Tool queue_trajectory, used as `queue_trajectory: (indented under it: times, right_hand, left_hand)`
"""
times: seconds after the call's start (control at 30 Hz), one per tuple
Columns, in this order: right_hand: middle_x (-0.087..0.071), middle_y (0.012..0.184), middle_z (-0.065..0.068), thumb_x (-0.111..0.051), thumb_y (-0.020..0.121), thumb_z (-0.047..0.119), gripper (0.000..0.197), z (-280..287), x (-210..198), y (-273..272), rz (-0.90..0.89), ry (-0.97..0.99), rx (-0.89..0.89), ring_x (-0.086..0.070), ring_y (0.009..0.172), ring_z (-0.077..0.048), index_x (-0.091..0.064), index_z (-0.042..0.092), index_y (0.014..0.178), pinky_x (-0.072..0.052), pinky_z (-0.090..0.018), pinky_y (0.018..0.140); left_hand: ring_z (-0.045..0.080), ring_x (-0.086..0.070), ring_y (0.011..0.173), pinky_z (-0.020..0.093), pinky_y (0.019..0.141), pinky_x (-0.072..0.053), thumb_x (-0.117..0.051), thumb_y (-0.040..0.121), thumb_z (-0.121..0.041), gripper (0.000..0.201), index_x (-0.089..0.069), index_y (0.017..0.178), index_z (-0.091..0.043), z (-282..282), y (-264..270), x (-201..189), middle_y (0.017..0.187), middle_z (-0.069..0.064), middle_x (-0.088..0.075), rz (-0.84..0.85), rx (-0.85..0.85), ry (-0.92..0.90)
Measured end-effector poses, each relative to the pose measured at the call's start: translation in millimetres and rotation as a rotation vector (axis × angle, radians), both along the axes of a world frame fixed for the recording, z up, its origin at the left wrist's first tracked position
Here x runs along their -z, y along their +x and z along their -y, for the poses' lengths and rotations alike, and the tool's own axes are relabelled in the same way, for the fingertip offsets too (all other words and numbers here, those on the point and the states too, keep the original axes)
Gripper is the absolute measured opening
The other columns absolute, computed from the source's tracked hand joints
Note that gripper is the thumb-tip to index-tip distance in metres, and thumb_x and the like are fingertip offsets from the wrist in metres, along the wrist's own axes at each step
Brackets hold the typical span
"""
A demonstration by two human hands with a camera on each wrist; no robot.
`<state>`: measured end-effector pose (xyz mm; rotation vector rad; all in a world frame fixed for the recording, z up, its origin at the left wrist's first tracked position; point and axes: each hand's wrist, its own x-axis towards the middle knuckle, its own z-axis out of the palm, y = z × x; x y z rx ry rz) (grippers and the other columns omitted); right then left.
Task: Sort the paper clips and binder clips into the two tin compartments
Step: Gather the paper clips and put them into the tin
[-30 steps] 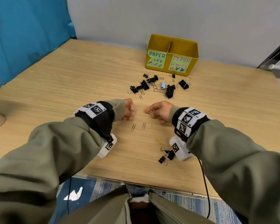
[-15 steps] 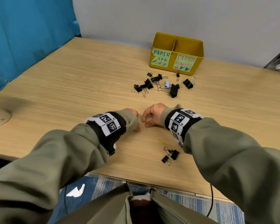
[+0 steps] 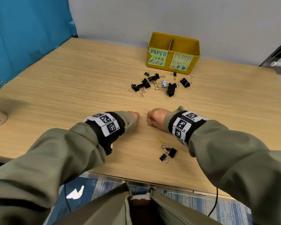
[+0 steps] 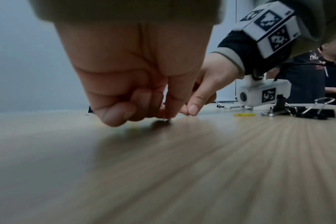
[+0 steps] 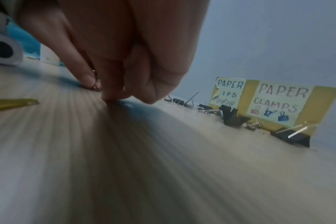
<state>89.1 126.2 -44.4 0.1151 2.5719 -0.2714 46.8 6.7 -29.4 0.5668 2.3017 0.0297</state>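
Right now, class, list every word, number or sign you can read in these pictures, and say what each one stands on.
"PAPER ...IPS": green note on the yellow tin, left half; its corner is torn, letters missing.
"PAPER CLAMPS": second note, right half of the tin.
Black-and-white square codes: wristbands; patterns, not words.
Small print beside those codes: too small to read.
Print on a bystander's dark shirt: blurred.
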Motion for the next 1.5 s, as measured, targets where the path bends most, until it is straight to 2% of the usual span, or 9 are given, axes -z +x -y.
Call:
queue_trajectory:
  times: [0.2, 0.37, 0.5, 0.6, 0.97, 1.07, 1.2, 1.37, 1.5]
  right_hand:
    - [-0.053, 0.126, -0.008, -0.035, 0.098, 0.024, 0.031, 3, -11, 4, 0.066, 0.099, 0.102, -0.052, 0.115, -0.026, -0.049, 0.011, 0.122, -0.034, -0.048, 0.106]
    - [-0.060, 0.075, 0.001, -0.044, 0.097, 0.015, 0.013, -17, -17, 13, -0.122, -0.566, 0.543, -0.040, 0.050, -0.010, -0.053, 0.020, 0.088, -0.035, -0.022, 0.043]
    - [-0.047, 0.064, 0.000, -0.037, 0.097, 0.003, 0.024, -30, -16, 20, -0.088, -0.787, 0.673, -0.033, 0.038, -0.005, -0.058, 0.014, 0.096, -0.027, -0.014, 0.032]
    - [-0.042, 0.061, -0.003, -0.031, 0.095, 0.003, 0.030, -35, -15, 26, 0.040, -0.978, 0.815, -0.029, 0.027, -0.003, -0.057, 0.008, 0.081, -0.020, -0.009, 0.030]
    - [-0.067, 0.092, 0.010, -0.077, 0.069, 0.035, 0.018, -4, -23, 42, 0.093, 0.029, 0.208, -0.060, 0.094, -0.013, -0.065, 0.026, 0.080, -0.037, -0.044, 0.101]
    - [-0.060, 0.078, 0.013, -0.071, 0.074, 0.023, 0.019, -1, -16, 39, 0.064, 0.034, 0.181, -0.061, 0.091, -0.014, -0.057, 0.027, 0.063, -0.042, -0.041, 0.098]
    - [-0.058, 0.080, 0.012, -0.060, 0.083, 0.021, 0.012, -5, -14, 41, 0.065, 0.019, 0.173, -0.054, 0.084, -0.011, -0.058, 0.027, 0.072, -0.038, -0.026, 0.081]
    - [-0.058, 0.107, -0.004, -0.041, 0.093, 0.032, 0.028, -12, -20, 40, 0.130, 0.036, 0.191, -0.052, 0.098, -0.022, -0.057, 0.015, 0.107, -0.038, -0.034, 0.089]
    - [-0.042, 0.062, -0.002, -0.037, 0.089, 0.022, 0.022, -39, -18, 23, 0.034, -0.600, 0.816, -0.034, 0.047, -0.015, -0.044, 0.016, 0.070, -0.029, -0.019, 0.045]
  left_hand:
    - [0.024, -0.033, 0.137, 0.035, 0.112, -0.027, -0.027, 0.100, -0.030, 0.045, -0.033, 0.142, -0.013, 8, -4, -10, 0.150, 0.008, -0.034, -0.071, -0.004, 0.096]
    - [0.029, -0.040, 0.133, 0.040, 0.110, -0.031, -0.029, 0.100, -0.030, 0.045, -0.039, 0.139, -0.010, 5, -6, -15, 0.144, 0.014, -0.042, 0.011, -0.190, 0.262]
    - [0.016, -0.052, 0.035, 0.019, 0.038, -0.042, -0.032, 0.098, -0.012, 0.027, -0.053, 0.080, -0.009, 4, -9, -9, 0.052, 0.012, -0.054, 0.249, -0.394, 0.565]
    - [0.006, -0.039, 0.019, 0.011, 0.031, -0.034, -0.035, 0.098, -0.009, 0.033, -0.046, 0.066, -0.011, 4, -16, 1, 0.030, -0.002, -0.050, 0.320, -0.405, 0.620]
    - [0.009, -0.025, 0.013, 0.019, 0.042, -0.022, -0.030, 0.096, -0.020, 0.042, -0.032, 0.054, -0.013, -11, -27, -8, 0.018, -0.002, -0.030, 0.283, -0.620, 0.532]
    - [0.002, -0.043, 0.031, 0.021, 0.045, -0.038, -0.036, 0.099, -0.015, 0.042, -0.037, 0.057, -0.016, -9, -35, 4, 0.034, -0.003, -0.044, 0.192, -0.614, 0.541]
    - [0.030, -0.052, 0.122, 0.039, 0.107, -0.039, -0.050, 0.094, -0.009, 0.027, -0.060, 0.117, -0.001, -13, -50, -3, 0.124, 0.019, -0.058, 0.095, -0.540, 0.466]
    - [0.028, -0.047, 0.127, 0.032, 0.104, -0.037, -0.051, 0.093, -0.012, 0.036, -0.054, 0.129, -0.008, -26, -64, -14, 0.137, 0.012, -0.051, -0.101, -0.301, 0.404]
    - [0.028, -0.051, 0.123, 0.030, 0.102, -0.040, -0.050, 0.088, 0.002, 0.039, -0.060, 0.122, -0.014, -38, -72, -15, 0.135, 0.011, -0.053, -0.159, -0.104, 0.332]
